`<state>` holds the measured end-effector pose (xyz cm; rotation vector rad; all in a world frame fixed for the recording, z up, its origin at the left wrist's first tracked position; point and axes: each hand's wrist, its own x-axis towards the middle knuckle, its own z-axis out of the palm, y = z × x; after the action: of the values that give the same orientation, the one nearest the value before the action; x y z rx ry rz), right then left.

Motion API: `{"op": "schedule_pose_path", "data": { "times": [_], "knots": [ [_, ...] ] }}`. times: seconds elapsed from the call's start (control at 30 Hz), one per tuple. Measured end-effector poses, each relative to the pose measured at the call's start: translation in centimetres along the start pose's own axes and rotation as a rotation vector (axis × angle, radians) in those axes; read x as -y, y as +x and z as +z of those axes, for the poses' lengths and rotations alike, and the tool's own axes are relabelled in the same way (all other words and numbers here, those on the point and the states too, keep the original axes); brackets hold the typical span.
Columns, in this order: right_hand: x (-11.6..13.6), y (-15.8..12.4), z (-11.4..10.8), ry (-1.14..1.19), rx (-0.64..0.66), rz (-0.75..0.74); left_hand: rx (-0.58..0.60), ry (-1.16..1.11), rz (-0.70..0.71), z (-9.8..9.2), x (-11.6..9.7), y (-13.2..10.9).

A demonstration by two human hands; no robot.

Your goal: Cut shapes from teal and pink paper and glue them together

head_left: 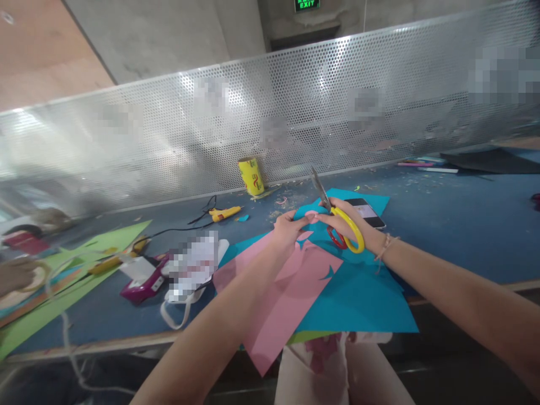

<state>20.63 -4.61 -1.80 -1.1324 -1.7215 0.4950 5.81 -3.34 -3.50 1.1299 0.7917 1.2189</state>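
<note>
My left hand (290, 228) is closed, its fingertips pinching a small pink paper piece (311, 215). My right hand (348, 220) holds scissors (358, 235) with yellow and red handles, the blades pointing up and away from the paper. Its fingertips also meet the small pink piece, opposite my left hand. Beneath both hands lies a large pink sheet (291, 304) with cut-outs along its edge, resting on blue paper sheets (363, 304). A phone (366, 212) lies on the blue paper just beyond my right wrist.
A yellow tape roll (251, 176) stands by the perforated metal screen (169, 135). A yellow glue gun (225, 213) and its cord lie left of my hands. Nearer are a purple power strip (143, 286) and green paper (54, 304). Another person's hand (19, 275) is at far left.
</note>
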Motion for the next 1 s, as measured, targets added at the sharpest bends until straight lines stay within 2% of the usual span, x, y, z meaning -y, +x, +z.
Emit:
{"op": "schedule_pose_path", "data": {
  "times": [0.3,0.57,1.0],
  "knots": [
    [0.41,0.20,-0.31,0.050,0.030,0.030,-0.006,0.052,-0.045,0.03,-0.06,0.20],
    [0.55,0.09,-0.69,0.136,0.081,0.137,-0.014,0.061,0.018,0.05,-0.45,-0.17],
    [0.28,0.06,-0.54,0.200,0.032,0.175,-0.034,0.139,0.007,0.01,-0.53,-0.19]
  ]
}}
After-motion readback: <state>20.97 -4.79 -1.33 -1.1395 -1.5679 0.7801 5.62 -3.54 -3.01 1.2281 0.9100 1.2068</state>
